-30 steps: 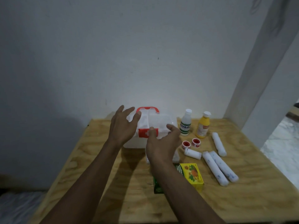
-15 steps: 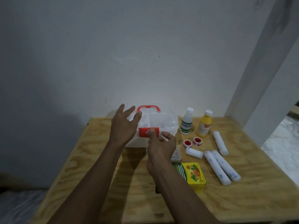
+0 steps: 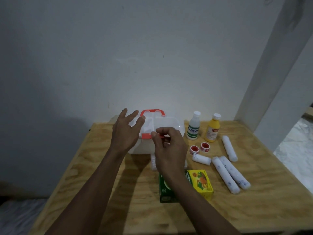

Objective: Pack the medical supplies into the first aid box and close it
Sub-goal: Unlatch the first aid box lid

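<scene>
The translucent white first aid box (image 3: 171, 123) with a red handle (image 3: 152, 111) stands at the back of the wooden table, lid down. My left hand (image 3: 124, 133) rests with straight fingers on the lid's left side. My right hand (image 3: 169, 148) pinches the red latch (image 3: 147, 136) on the front. To the right lie a white bottle (image 3: 194, 126), a yellow bottle (image 3: 212, 128), two red tape rolls (image 3: 199, 148) and several white bandage rolls (image 3: 228, 172). A yellow box (image 3: 201, 183) and a green box (image 3: 165, 190) sit near my right forearm.
The plywood table (image 3: 101, 192) stands against a white wall. A white pillar (image 3: 274, 65) rises at the back right. A pale object (image 3: 153, 162) lies partly hidden under my right hand. Floor shows beyond the table's right and left edges.
My right hand has curled from a flat reach over the lid into a pinch on the red latch. My left hand stays on the lid.
</scene>
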Demonstrator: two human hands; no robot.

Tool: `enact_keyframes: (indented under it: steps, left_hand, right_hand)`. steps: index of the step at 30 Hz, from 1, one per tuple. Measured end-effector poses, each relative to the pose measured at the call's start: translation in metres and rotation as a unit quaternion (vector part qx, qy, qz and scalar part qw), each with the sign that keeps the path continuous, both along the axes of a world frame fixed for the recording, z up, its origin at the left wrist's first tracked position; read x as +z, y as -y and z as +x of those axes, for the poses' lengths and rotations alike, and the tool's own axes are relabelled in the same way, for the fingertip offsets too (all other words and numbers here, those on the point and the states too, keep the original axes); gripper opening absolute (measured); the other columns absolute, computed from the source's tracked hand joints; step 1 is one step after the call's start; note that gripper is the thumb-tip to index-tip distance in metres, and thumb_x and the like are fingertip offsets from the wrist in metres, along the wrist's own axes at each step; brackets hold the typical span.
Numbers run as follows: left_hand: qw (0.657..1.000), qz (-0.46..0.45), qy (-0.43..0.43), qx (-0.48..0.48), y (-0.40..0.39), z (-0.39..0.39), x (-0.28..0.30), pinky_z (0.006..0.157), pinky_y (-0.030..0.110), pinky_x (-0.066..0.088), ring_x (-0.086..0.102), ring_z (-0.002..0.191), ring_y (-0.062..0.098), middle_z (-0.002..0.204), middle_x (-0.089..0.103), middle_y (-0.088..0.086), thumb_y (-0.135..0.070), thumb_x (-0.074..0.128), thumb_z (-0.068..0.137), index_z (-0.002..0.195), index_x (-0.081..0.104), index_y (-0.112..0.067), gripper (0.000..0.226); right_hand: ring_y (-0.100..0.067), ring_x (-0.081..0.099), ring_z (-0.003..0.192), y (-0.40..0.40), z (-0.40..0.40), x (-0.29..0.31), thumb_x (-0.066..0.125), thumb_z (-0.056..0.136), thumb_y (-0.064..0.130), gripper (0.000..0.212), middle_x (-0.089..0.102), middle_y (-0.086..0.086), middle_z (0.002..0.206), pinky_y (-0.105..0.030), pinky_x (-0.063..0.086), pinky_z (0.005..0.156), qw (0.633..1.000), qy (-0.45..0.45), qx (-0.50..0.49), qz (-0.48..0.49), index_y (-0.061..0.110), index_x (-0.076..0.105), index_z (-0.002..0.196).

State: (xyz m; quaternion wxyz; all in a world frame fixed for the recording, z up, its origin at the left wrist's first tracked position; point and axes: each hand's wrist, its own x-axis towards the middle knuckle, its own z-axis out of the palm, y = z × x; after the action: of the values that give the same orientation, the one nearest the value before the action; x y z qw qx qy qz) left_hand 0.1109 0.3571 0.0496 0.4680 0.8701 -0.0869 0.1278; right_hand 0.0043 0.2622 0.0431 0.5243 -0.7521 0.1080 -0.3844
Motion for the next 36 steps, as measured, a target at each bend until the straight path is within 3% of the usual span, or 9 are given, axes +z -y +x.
enact_keyframes:
  steps: [4, 7, 10, 13, 17, 25, 29, 32, 36]
  left_hand:
    - [1.000, -0.007, 0.002, -0.012, -0.002, 0.001, -0.002, 0.112, 0.050, 0.032, 0.031, 0.143, 0.026, 0.159, 0.028, -0.002, -0.055, 0.052, 0.091, 0.136, 0.053, -0.033, 0.050]
    - [1.000, 0.000, 0.005, -0.013, -0.002, 0.001, -0.002, 0.113, 0.049, 0.029, 0.030, 0.144, 0.025, 0.159, 0.027, -0.002, -0.055, 0.050, 0.092, 0.137, 0.052, -0.033, 0.050]
    - [1.000, 0.018, 0.006, -0.010, -0.002, 0.000, -0.003, 0.114, 0.047, 0.026, 0.027, 0.145, 0.024, 0.160, 0.026, -0.001, -0.056, 0.047, 0.093, 0.141, 0.047, -0.033, 0.053]
    - [1.000, 0.015, 0.008, -0.006, -0.002, -0.001, -0.004, 0.114, 0.045, 0.026, 0.027, 0.145, 0.023, 0.160, 0.027, 0.000, -0.057, 0.046, 0.094, 0.145, 0.040, -0.032, 0.057]
    - [0.999, -0.030, 0.005, 0.017, 0.001, -0.005, -0.003, 0.111, 0.044, 0.031, 0.033, 0.142, 0.023, 0.157, 0.033, 0.000, -0.055, 0.047, 0.094, 0.144, 0.039, -0.030, 0.057]
    - [0.993, -0.111, -0.002, 0.045, 0.002, -0.013, 0.000, 0.104, 0.044, 0.041, 0.044, 0.133, 0.027, 0.152, 0.041, 0.003, -0.055, 0.040, 0.095, 0.144, 0.037, -0.028, 0.056]
    - [0.990, -0.135, -0.012, 0.049, -0.001, -0.014, -0.001, 0.106, 0.048, 0.041, 0.044, 0.132, 0.029, 0.150, 0.042, 0.006, -0.059, 0.029, 0.097, 0.146, 0.035, -0.026, 0.059]
    - [0.985, -0.169, -0.018, 0.040, -0.003, -0.016, -0.002, 0.106, 0.046, 0.041, 0.049, 0.127, 0.029, 0.143, 0.049, 0.008, -0.067, 0.019, 0.093, 0.142, 0.040, -0.022, 0.070]
    - [0.986, -0.161, -0.027, 0.024, -0.003, -0.014, -0.005, 0.107, 0.054, 0.040, 0.049, 0.127, 0.030, 0.140, 0.051, 0.011, -0.087, 0.005, 0.076, 0.140, 0.040, -0.021, 0.099]
  right_hand:
    - [-0.004, 0.060, 0.085, 0.025, 0.004, -0.002, 0.075, 0.084, 0.023, 0.026, 0.069, -0.002, 0.103, -0.007, 0.049, 0.077, 0.981, -0.015, 0.072, -0.178, 0.011, 0.070, 0.107]
    - [-0.017, 0.062, 0.088, 0.044, 0.013, -0.002, 0.074, 0.085, 0.020, 0.021, 0.071, -0.006, 0.098, -0.032, 0.055, 0.077, 0.948, -0.002, 0.066, -0.313, 0.009, 0.072, 0.102]
    - [-0.025, 0.061, 0.096, 0.057, 0.024, 0.002, 0.060, 0.091, 0.034, 0.025, 0.074, -0.003, 0.099, -0.041, 0.049, 0.079, 0.905, 0.021, 0.018, -0.424, 0.015, 0.073, 0.098]
    - [-0.025, 0.063, 0.100, 0.061, 0.029, 0.006, 0.052, 0.091, 0.039, 0.033, 0.074, -0.004, 0.099, -0.043, 0.052, 0.085, 0.915, 0.023, 0.060, -0.399, 0.014, 0.071, 0.100]
    - [-0.025, 0.061, 0.100, 0.065, 0.031, 0.005, 0.062, 0.091, 0.025, 0.022, 0.069, -0.008, 0.103, -0.039, 0.052, 0.085, 0.925, 0.015, 0.136, -0.354, 0.009, 0.067, 0.105]
    - [-0.015, 0.061, 0.110, 0.065, 0.036, 0.001, 0.061, 0.094, 0.023, 0.019, 0.068, -0.001, 0.117, -0.049, 0.035, 0.113, 0.940, 0.025, 0.178, -0.290, 0.013, 0.061, 0.110]
    - [-0.016, 0.062, 0.110, 0.065, 0.040, 0.009, 0.061, 0.095, 0.020, 0.015, 0.069, -0.001, 0.115, -0.052, 0.036, 0.111, 0.940, 0.041, 0.169, -0.292, 0.012, 0.060, 0.108]
    - [-0.025, 0.064, 0.100, 0.065, 0.047, 0.025, 0.062, 0.094, 0.021, 0.016, 0.068, -0.003, 0.107, -0.056, 0.048, 0.093, 0.945, 0.057, 0.140, -0.292, 0.011, 0.061, 0.107]
    - [-0.026, 0.063, 0.091, 0.067, 0.067, 0.060, 0.060, 0.095, 0.028, 0.018, 0.069, -0.006, 0.100, -0.047, 0.053, 0.078, 0.950, 0.062, 0.108, -0.285, 0.014, 0.060, 0.106]
